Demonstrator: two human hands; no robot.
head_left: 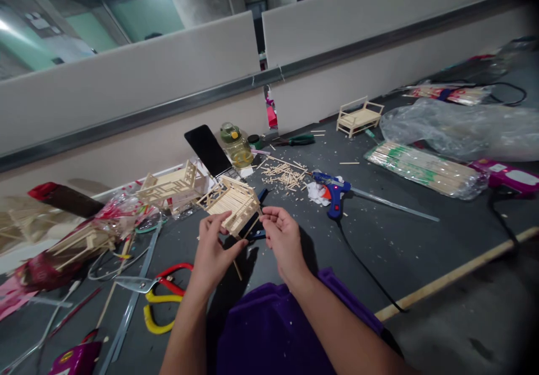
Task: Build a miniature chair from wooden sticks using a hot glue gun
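Observation:
A miniature bench of thin wooden sticks (pixel 227 200), with a slatted seat and railings, is held tilted above the grey table. My left hand (pixel 217 251) grips its near left side between thumb and fingers. At its right edge, my right hand (pixel 283 240) is closed in a pinch, fingertips against a corner; anything small between them is hidden. Under the bench lies a tool with dark blue handles (pixel 257 234), mostly covered. Just beyond is a heap of short cut sticks (pixel 286 174). A blue glue gun (pixel 334 195) with a clear glue stick lies to the right.
Similar stick models (pixel 360 118) stand at the back right and left (pixel 168 187). A propped phone (pixel 208 149) and a green-lidded bottle (pixel 236 145) are behind the bench. Red-and-yellow scissors (pixel 164 293) lie left, bagged sticks (pixel 425 167) right. The glue gun's cord (pixel 364 271) crosses the table edge.

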